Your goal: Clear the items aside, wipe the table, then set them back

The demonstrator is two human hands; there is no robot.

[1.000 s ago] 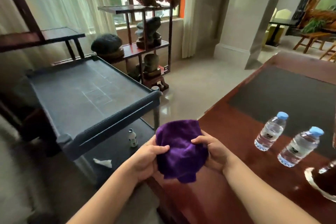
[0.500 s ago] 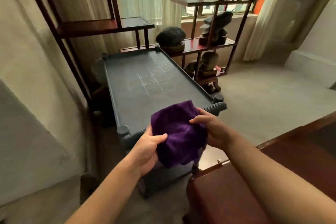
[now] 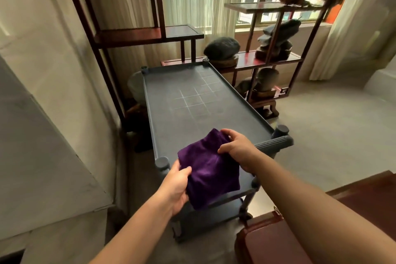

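Cloth (image 3: pixel 209 169) now over cart (image 3: pixel 192 100), maybe touching.

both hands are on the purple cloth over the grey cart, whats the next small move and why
Probably lower the purple cloth onto the grey cart's top tray. The left hand and right hand each grip an edge, and the cloth hangs over the tray's near end, above bare tray surface.
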